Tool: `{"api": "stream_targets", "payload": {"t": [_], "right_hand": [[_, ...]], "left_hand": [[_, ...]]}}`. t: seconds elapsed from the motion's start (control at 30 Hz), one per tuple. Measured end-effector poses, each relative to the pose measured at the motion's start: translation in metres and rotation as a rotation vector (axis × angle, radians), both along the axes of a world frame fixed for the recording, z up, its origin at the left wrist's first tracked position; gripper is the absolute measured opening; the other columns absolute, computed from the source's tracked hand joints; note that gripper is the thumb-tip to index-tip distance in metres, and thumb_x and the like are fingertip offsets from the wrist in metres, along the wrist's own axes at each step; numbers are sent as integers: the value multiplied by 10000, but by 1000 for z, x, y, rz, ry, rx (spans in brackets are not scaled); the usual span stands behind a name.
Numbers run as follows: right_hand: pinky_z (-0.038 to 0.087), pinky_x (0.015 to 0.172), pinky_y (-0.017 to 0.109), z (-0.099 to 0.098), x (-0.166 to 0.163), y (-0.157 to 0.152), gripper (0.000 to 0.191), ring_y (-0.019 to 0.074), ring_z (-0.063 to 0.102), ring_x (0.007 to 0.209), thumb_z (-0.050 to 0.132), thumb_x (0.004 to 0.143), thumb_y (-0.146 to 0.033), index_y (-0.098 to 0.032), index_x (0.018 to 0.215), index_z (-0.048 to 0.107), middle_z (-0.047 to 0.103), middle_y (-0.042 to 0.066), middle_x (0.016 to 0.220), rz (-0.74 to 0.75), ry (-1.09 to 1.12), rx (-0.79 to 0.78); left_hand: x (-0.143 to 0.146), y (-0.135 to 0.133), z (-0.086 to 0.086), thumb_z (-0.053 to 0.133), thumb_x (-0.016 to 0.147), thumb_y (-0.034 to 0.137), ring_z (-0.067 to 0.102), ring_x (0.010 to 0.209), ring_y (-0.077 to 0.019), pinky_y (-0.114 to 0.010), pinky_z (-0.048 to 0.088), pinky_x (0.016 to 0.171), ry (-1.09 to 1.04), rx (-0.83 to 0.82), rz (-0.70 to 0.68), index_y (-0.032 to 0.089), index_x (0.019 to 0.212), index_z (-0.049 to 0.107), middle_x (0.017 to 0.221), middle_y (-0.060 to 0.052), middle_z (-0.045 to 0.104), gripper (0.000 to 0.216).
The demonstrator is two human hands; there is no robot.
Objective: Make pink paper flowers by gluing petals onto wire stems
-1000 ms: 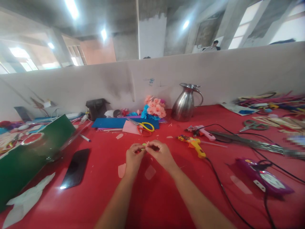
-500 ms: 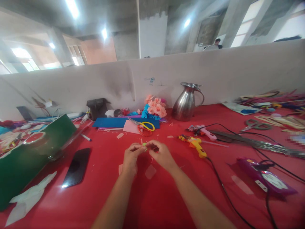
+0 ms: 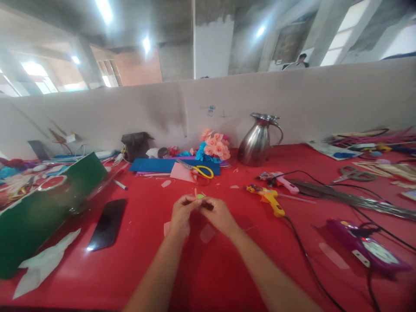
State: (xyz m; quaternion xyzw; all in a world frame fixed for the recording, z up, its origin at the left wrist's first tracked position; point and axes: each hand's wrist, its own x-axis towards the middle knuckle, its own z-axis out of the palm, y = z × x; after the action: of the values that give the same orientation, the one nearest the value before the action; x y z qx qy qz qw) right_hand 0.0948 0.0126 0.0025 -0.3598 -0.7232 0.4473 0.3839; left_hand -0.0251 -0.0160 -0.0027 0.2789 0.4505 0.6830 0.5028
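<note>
My left hand (image 3: 182, 212) and my right hand (image 3: 218, 212) meet over the red table, fingertips pinched together. Between them is a small light-green piece (image 3: 200, 196), mostly hidden by the fingers. A thin pale-pink strip (image 3: 195, 191) sticks up by the left fingertips. Pink paper scraps lie around the hands, one scrap (image 3: 207, 233) just below them. Beyond the fingers, scissors (image 3: 204, 171) with yellow and red handles rest on pink paper (image 3: 183, 171) and a blue sheet (image 3: 152, 166). Behind these sits a bunch of peach and blue paper flowers (image 3: 217, 146).
Right of my hands lie a yellow glue gun (image 3: 271, 200), a pink glue gun (image 3: 286, 183), their cords, a metal ruler (image 3: 357, 200) and a purple power strip (image 3: 368, 249). A steel jug (image 3: 256, 143) stands behind. At left are a phone (image 3: 108, 224) and a green board (image 3: 42, 216).
The fingers of my right hand have come closer to the left ones and curled in more around the green piece. The whole view has shifted slightly.
</note>
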Motion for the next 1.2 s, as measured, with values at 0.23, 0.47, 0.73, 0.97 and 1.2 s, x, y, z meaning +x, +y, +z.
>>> {"api": "stream_targets", "payload": {"t": [0.23, 0.47, 0.73, 0.97, 1.2], "right_hand": [[467, 716, 331, 0, 1, 2, 198, 226, 621, 777, 544, 752, -297, -198, 833, 696, 697, 24, 790, -11, 12, -5], [456, 656, 317, 4, 1, 2, 201, 216, 609, 696, 547, 738, -305, -213, 817, 708, 693, 24, 728, -30, -66, 31], [473, 699, 344, 1, 0, 6, 216, 236, 627, 768, 550, 735, -330, -216, 853, 690, 706, 54, 845, -99, -51, 56], [442, 629, 321, 14, -2, 8, 297, 209, 597, 640, 534, 748, -476, -197, 726, 631, 667, 51, 662, -221, -93, 63], [444, 605, 279, 44, -71, -41, 306, 142, 574, 619, 552, 753, -443, -216, 957, 579, 663, 57, 892, 66, 166, -344]], "left_hand": [[1, -3, 6, 740, 561, 260, 577, 731, -154, -281, 423, 748, 47, 42, -120, 143, 690, 687, 729, -53, 649, 182], [0, -1, 6, 759, 510, 218, 541, 665, -124, -256, 414, 690, 104, 84, -41, 151, 562, 625, 642, -2, 596, 159], [2, 1, 6, 737, 540, 236, 554, 706, -152, -276, 421, 705, 165, 127, -16, 155, 606, 673, 706, -38, 623, 123], [-4, -7, 35, 711, 574, 274, 461, 547, -88, -229, 371, 597, 36, 137, 165, 158, 592, 585, 555, 32, 526, 172], [-95, -80, 53, 562, 746, 362, 472, 635, -114, -223, 364, 615, 407, 138, 508, 171, 731, 597, 656, 3, 531, 194]]}}
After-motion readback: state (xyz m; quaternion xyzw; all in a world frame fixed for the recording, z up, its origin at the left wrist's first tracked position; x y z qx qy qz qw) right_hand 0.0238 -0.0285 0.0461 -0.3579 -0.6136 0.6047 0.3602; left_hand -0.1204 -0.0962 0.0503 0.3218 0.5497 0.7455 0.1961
